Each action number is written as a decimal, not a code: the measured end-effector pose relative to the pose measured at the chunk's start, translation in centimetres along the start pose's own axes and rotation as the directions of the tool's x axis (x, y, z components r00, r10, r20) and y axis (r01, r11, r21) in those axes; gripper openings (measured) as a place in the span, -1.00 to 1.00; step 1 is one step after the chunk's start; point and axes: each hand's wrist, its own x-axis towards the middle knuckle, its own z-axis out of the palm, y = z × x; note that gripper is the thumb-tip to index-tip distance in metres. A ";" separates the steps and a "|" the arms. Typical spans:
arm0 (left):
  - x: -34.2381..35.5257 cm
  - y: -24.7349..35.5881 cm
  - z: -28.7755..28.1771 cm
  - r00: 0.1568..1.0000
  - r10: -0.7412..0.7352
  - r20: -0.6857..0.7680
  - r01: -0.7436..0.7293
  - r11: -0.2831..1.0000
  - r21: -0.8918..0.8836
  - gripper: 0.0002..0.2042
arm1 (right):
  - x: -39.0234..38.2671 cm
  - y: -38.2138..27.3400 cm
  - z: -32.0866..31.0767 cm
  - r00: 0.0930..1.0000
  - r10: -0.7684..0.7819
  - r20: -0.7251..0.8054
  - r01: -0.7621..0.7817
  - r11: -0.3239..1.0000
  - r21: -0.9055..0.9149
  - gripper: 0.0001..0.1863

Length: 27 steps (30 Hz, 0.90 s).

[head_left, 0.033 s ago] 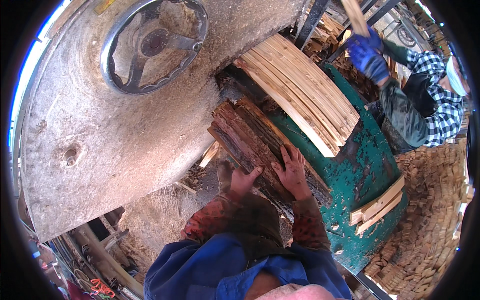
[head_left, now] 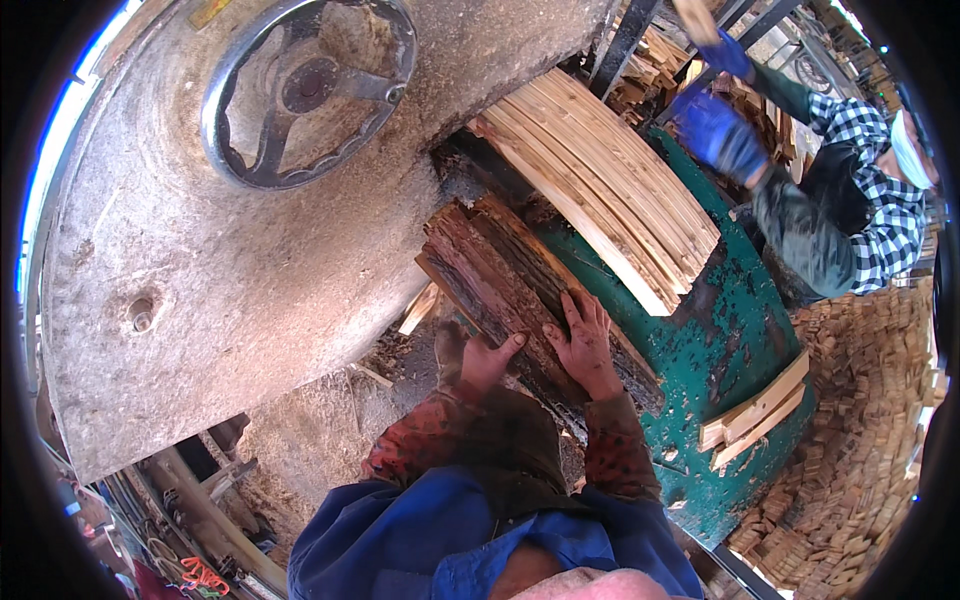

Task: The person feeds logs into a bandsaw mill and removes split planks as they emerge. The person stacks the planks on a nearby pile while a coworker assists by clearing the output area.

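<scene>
Change is confined to the far right. The co-worker's blue gloves (head_left: 718, 132), together on a length of wood a moment ago, are now apart: the far glove (head_left: 730, 57) is at the wood (head_left: 696, 18), while the nearer one is lower and blurred; whether it has hold of anything cannot be told. The person's own hands and the bark-covered slabs (head_left: 497, 272) show no shift, so the work at the slabs appears unaffected.

The slabs lie aslant along the left side of the green surface (head_left: 748, 335), just beside the stack of pale planks (head_left: 605, 190). The right hand (head_left: 584, 348) rests on the slabs from above, thumb and fingers spread well apart, not closed around anything. The left hand (head_left: 484, 364) is at their near left edge, thumb extended to the wood; its other fingers are too dark to read, and a grip cannot be confirmed.

No container can be made out. Wood is stacked or loose: two short pieces (head_left: 752, 415) on the right of the surface, small blocks (head_left: 850, 420) piled beyond. A dusty panel (head_left: 230, 270) bearing a handwheel (head_left: 308, 86) stands at left.
</scene>
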 end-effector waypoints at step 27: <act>0.0 -0.2 0.0 0.996 0.085 -0.040 -0.082 0.995 0.061 -0.43 | -0.1 0.1 0.1 1.000 -0.031 -0.005 0.031 0.999 -0.015 -0.32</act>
